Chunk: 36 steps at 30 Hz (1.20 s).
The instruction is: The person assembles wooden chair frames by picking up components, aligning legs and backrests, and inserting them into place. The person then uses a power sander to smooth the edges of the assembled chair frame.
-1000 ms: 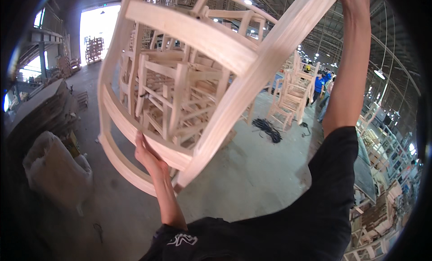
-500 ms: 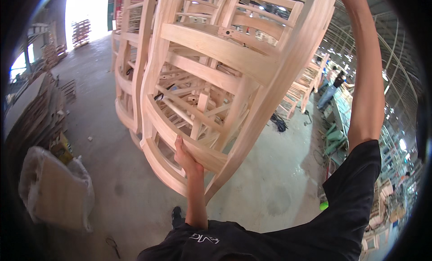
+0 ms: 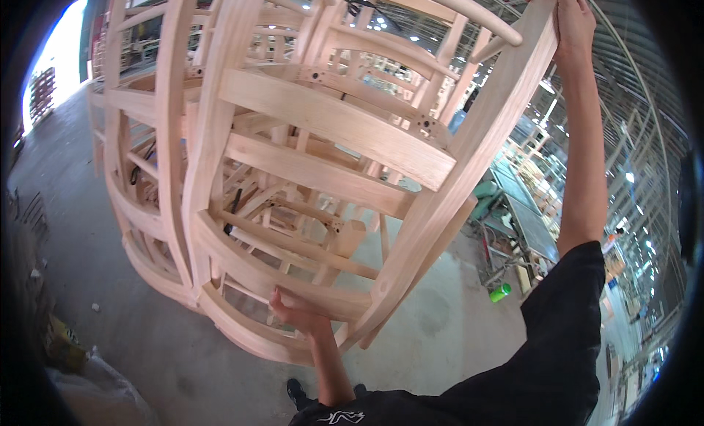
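Observation:
A bare, pale wooden chair frame (image 3: pixel 334 118) fills the middle of the view, tilted, with cross rails between two long posts. My left hand (image 3: pixel 299 313) is closed on the frame's lower curved rail, thumb up and its other fingers partly hidden by the wood. High at the right, my right hand (image 3: pixel 575 21) wraps round the upper end of the right post. A second, similar wooden frame (image 3: pixel 170 125) stands close against the left side. Behind the rails, more wooden frame parts overlap; I cannot tell where one chair ends and another begins.
On the right are a workbench (image 3: pixel 532 224) and a bright green bottle-like object (image 3: pixel 501 292) on the concrete floor (image 3: pixel 440 330). Plastic-wrapped material (image 3: pixel 103 393) lies at the lower left, beside a yellow-and-dark package (image 3: pixel 64 344). Stacked wood (image 3: pixel 42 96) stands by the bright doorway.
The view has swung to the right, with the doorway now farther left and the workbench more visible. Both hands keep their hold on the chair frame, which sits lower in view.

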{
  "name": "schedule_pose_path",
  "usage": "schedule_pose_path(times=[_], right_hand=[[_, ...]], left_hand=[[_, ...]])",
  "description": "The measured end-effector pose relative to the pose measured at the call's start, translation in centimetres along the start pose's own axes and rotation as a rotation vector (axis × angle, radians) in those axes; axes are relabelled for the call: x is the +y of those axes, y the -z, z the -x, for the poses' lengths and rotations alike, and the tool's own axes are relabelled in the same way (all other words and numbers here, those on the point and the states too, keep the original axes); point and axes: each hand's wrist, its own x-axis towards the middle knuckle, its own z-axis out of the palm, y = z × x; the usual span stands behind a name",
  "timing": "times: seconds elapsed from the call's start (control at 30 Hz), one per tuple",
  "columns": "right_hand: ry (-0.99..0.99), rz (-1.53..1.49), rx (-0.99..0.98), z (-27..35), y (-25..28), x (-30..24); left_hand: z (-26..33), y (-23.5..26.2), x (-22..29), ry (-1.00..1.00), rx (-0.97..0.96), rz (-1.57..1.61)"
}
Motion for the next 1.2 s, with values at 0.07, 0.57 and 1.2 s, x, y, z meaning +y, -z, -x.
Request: schedule_pose_path(times=[0.07,0.57,1.2], right_hand=[[-0.028,0.069,0.008,0.2,0.2,-0.3],[-0.119,-0.101,-0.043,3.4,1.0,2.6],[0.455,0.118,-0.26,1.6,3.8,6.6]], left_hand=[[0.3,-0.5,-0.4,-0.001,0.018,-0.025],[2.4,2.1,-1.3,-0.166,0.102,-0.187],[2.1,3.2,-3.0,-0.219,0.023,-0.301]])
